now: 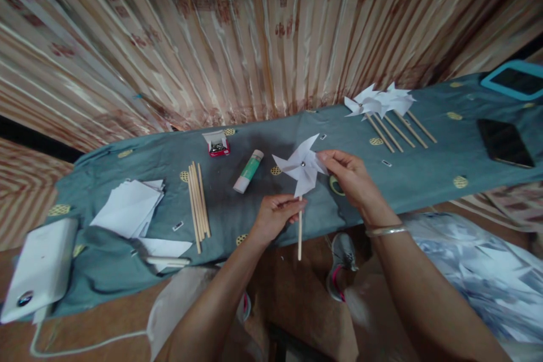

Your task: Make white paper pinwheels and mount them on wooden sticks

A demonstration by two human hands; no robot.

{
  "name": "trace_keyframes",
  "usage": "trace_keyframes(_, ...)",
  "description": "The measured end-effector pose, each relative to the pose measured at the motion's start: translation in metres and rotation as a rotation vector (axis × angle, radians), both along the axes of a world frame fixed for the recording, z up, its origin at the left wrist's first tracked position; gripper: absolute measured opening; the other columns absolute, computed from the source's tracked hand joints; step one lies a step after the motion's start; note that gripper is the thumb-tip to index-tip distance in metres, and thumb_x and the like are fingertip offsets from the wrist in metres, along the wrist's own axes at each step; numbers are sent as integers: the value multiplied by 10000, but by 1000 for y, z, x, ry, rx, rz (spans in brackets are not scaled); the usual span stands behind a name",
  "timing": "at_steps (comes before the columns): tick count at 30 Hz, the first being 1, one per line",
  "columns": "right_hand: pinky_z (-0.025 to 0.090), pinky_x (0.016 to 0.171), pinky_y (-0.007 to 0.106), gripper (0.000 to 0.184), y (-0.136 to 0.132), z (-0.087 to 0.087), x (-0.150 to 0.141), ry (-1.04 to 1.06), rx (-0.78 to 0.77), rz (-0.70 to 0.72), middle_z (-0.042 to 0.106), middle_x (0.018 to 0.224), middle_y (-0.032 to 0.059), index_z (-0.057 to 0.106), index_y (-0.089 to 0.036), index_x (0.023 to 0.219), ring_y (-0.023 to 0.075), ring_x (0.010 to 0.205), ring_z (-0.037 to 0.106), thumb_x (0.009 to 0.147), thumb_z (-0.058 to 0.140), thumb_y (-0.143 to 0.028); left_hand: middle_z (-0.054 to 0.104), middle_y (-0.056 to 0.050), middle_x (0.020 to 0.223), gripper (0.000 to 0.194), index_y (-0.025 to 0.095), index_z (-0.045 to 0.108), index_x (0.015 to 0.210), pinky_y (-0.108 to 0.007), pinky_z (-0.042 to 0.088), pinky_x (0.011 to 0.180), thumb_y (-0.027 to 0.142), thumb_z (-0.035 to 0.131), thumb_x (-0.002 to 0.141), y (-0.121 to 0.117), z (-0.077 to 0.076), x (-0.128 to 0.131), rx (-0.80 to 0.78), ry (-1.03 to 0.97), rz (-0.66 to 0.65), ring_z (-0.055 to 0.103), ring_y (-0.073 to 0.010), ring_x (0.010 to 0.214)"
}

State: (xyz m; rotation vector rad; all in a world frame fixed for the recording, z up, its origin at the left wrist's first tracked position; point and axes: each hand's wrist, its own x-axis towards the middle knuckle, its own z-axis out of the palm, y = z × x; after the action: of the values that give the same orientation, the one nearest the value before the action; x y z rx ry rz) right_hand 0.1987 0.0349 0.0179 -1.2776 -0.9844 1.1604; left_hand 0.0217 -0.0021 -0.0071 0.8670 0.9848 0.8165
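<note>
We have a white paper pinwheel (302,164) over the table's near side, vanes up, stick pointing back toward us past the cloth edge. Left hand (274,218): pinching the stick just under the vanes. Right hand (348,175): thumb and fingers closed on the right-hand vane. The metal fastener sits at the centre and the vanes are folded in, so we judge this one nearly or fully assembled.

Done, by our read: the overlapping pinwheels (377,104) at the back right, four sticks showing. Remaining stock: bare wooden sticks (197,203) and a pile of paper sheets (127,207) on the left, fasteners in an open red box (219,151). Glue stick (249,171) lies between box and pinwheel; tape roll (332,185) partly hidden beside the right hand. Far right: phone (504,141), blue-framed tablet (517,80).
</note>
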Motion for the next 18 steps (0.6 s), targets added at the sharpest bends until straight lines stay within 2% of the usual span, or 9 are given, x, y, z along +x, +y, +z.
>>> trace_keyframes(5,437,600,213,326,0,3,-1,100,-73,50,695,667,-21,734,-212,690,94,600,560,540,856,-475,610,11,526,462,129,761,698,-203,359,475,516,869,471,-2,4,-3,-16,-9,-52,453,-51,454)
trace_keyframes(11,341,466,233,284,-3,11,-4,47,-105,38,577,522,-48,690,-212,611,77,463,408,533,847,-435,611,1,530,441,124,760,702,-215,366,483,501,864,498,-1,3,-3,8,4,-52,445,-56,454)
trace_keyframes(18,291,443,240,328,-3,12,-1,-25,-127,94,537,522,-48,620,-208,572,75,456,378,586,806,-478,637,-20,572,404,122,760,722,-220,372,478,469,851,537,0,2,-4,28,0,-47,477,-71,471)
